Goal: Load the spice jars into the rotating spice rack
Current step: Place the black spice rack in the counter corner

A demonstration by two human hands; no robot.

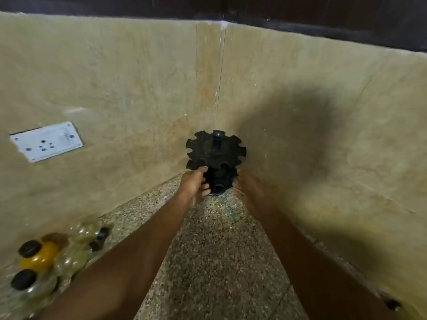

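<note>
Item one: rotating spice rack (216, 158), black, tiered, with scalloped notches round the rim of each disc and a central post topped by a knob; it stands upright on the speckled stone counter (217, 250), deep in the corner where two beige tiled walls (138, 88) meet. No jars are seated in the notches that show. Item two: left hand (193, 184), arm extended from the lower left, fingers curled round the left side of the rack's lower tiers, thumb up against the middle disc; it grips the rack. Item three: right hand (248, 184), arm extended from the lower right, lying against the right side of the rack's lower part; motion blur and the angle hide the fingers, so whether it grips or merely touches cannot be told. Item four: spice jars (53, 257), a cluster of clear rounded jars with black lids, grouped on the counter at the lower left against the left wall, well apart from the rack; one holds a yellow-orange content, the others look pale or greenish; the cluster is blurred, the count uncertain. Item five: white socket plate (46, 141), set into the left wall above the jars. Item six: a dark shadow on the right wall beside the rack.
</note>
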